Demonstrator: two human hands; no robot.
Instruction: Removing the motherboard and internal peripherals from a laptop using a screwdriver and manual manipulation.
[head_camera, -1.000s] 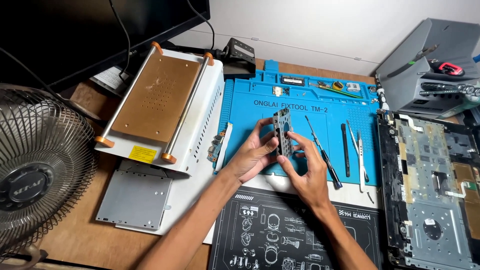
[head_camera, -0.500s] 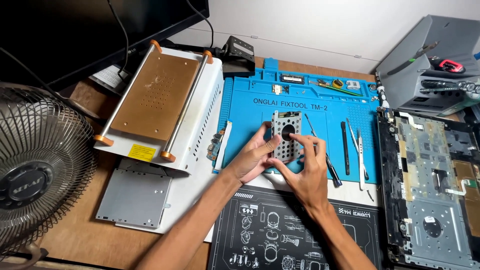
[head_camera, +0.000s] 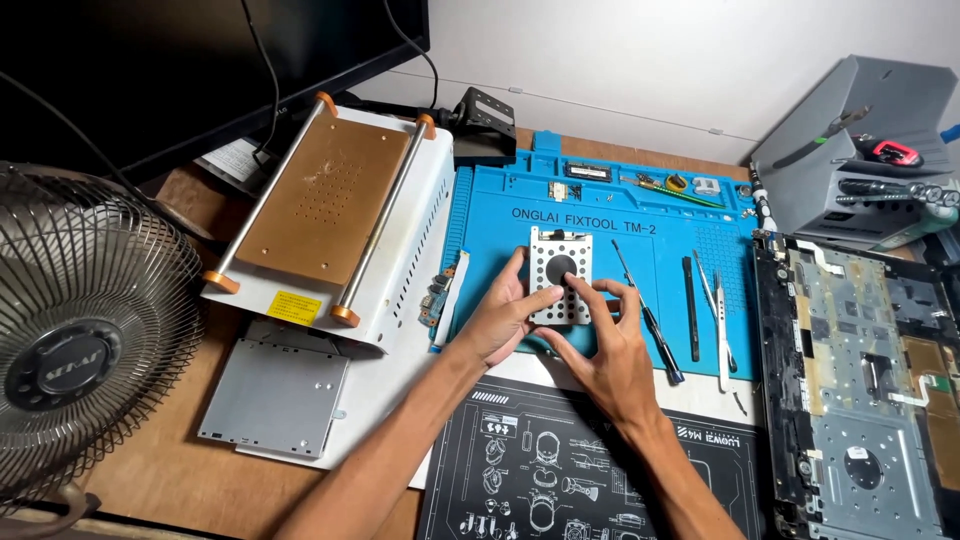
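Blue repair mat (head_camera: 500, 215) as anchor: opened laptop chassis (head_camera: 860, 380) off its right edge, heating plate (head_camera: 330, 200) off its left. Over mat centre, perforated metal drive bracket (head_camera: 560, 275), flat, pinched by left hand (head_camera: 500, 320) and right hand (head_camera: 610, 350), fingers curled on its lower edges. Likely risk: thin bracket bending under uneven pressure, or slipping onto screwdriver (head_camera: 648, 315) just right.
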